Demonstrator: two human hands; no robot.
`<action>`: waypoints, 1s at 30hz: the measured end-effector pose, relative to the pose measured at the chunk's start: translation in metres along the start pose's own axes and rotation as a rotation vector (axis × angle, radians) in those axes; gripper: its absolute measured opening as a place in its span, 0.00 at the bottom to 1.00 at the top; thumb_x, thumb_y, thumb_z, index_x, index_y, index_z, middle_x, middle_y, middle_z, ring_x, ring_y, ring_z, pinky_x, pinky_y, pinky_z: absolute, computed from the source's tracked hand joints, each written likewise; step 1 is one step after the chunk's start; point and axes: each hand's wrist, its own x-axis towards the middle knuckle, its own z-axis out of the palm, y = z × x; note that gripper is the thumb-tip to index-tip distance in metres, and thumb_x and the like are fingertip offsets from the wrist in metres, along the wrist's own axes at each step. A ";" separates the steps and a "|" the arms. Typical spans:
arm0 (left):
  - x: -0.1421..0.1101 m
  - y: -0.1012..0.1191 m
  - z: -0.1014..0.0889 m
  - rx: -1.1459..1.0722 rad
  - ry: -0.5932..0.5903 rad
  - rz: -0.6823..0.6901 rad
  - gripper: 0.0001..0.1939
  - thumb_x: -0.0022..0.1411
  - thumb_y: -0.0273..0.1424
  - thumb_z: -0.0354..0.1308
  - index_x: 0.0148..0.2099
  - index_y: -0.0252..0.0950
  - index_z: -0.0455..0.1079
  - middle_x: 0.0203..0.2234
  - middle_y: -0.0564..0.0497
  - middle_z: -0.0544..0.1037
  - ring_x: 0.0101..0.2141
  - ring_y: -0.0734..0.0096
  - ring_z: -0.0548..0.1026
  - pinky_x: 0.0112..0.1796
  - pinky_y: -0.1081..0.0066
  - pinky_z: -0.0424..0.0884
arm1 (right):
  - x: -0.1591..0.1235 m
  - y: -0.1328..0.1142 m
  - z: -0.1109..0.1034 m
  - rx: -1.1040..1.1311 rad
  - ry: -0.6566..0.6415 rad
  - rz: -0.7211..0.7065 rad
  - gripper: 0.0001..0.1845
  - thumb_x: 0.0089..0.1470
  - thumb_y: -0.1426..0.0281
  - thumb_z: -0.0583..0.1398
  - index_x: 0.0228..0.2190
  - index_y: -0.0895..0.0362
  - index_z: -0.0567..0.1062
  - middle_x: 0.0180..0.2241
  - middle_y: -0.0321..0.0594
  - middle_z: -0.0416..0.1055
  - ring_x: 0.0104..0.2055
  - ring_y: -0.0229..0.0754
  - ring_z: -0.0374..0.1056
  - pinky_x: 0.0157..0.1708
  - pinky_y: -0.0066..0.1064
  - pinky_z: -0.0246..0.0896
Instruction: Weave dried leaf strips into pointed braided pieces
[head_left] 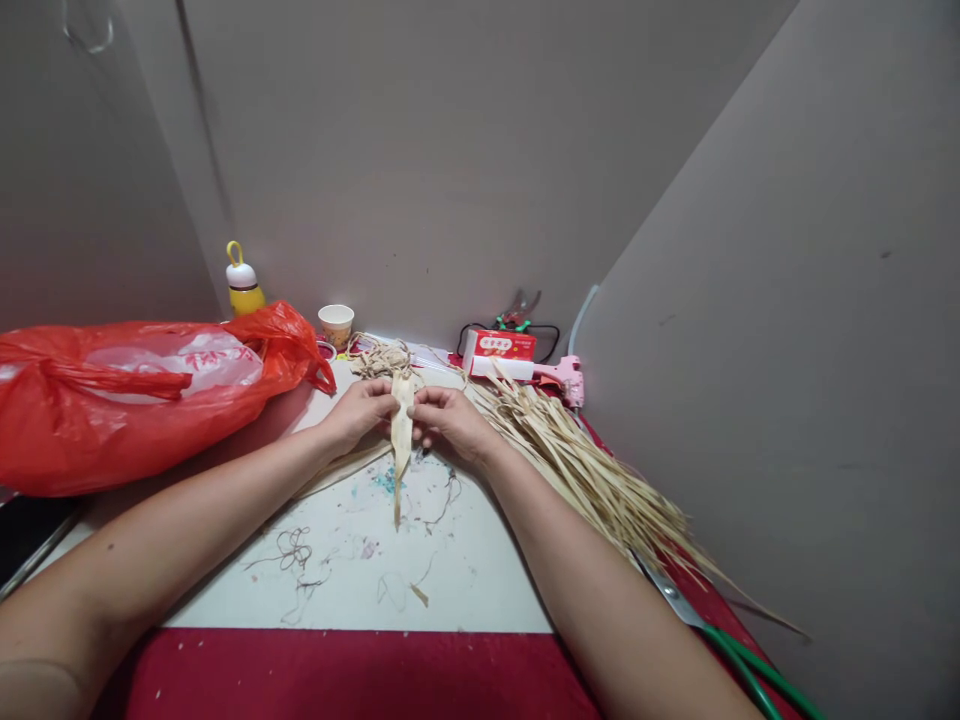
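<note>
Between my two hands, a pale dried husk strip [402,425] hangs upright over the white board [495,560], its narrow brown tip pointing toward me. My left hand [365,412] pinches its left edge with thumb and fingers. On the other edge, my right hand [450,420] grips it the same way. Just behind the strip's top lies a tangle of beige cord or fibre [381,357]; whether the two are joined I cannot tell. Another long pale strip [345,468] lies under my left wrist.
Left are a red plastic bag [150,440], a yellow bottle [244,290] and a paper cup [336,322]. At right lie a bundle of dried strips [592,470], green-handled scissors [739,655], a pink glue gun [566,380] and a red box [506,345]. Loose threads [292,550] litter the board.
</note>
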 end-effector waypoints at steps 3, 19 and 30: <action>0.001 0.001 0.001 -0.031 0.002 -0.004 0.05 0.46 0.24 0.59 0.30 0.32 0.70 0.20 0.52 0.74 0.21 0.75 0.72 0.23 0.76 0.68 | 0.000 -0.001 -0.003 0.033 0.015 0.000 0.15 0.37 0.65 0.68 0.26 0.58 0.70 0.17 0.33 0.70 0.17 0.33 0.66 0.14 0.20 0.60; 0.000 0.006 0.001 -0.114 0.169 0.096 0.11 0.52 0.27 0.62 0.40 0.31 0.71 0.27 0.49 0.77 0.22 0.77 0.73 0.24 0.75 0.71 | -0.002 -0.008 0.000 -0.789 0.600 -0.609 0.05 0.50 0.70 0.55 0.27 0.56 0.71 0.24 0.35 0.68 0.26 0.38 0.62 0.30 0.30 0.57; 0.007 -0.004 -0.004 -0.239 0.084 0.001 0.12 0.50 0.33 0.67 0.30 0.31 0.69 0.22 0.52 0.74 0.22 0.78 0.72 0.24 0.77 0.70 | -0.010 -0.008 0.015 -0.817 0.282 -0.676 0.07 0.56 0.69 0.56 0.32 0.54 0.75 0.33 0.42 0.75 0.34 0.42 0.68 0.37 0.33 0.62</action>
